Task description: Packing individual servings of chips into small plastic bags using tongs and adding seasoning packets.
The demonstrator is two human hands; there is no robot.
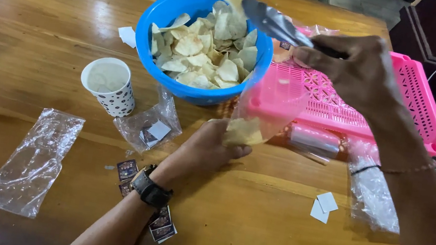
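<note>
My left hand [207, 147] holds the bottom of a clear plastic bag [266, 104] that stands open on the wooden table and has a few chips in it. My right hand [353, 66] grips metal tongs [271, 21], whose tips hold a chip above the blue bowl [169, 9]. The bowl is full of pale chips [206, 52]. A black watch is on my left wrist.
A pink plastic basket [414, 94] lies right of the bowl. A spotted paper cup [111, 86] stands to the left. Empty clear bags [32, 161] and small printed cards [128, 171] lie on the table [269, 239]. Another bag [375, 195] lies under my right forearm.
</note>
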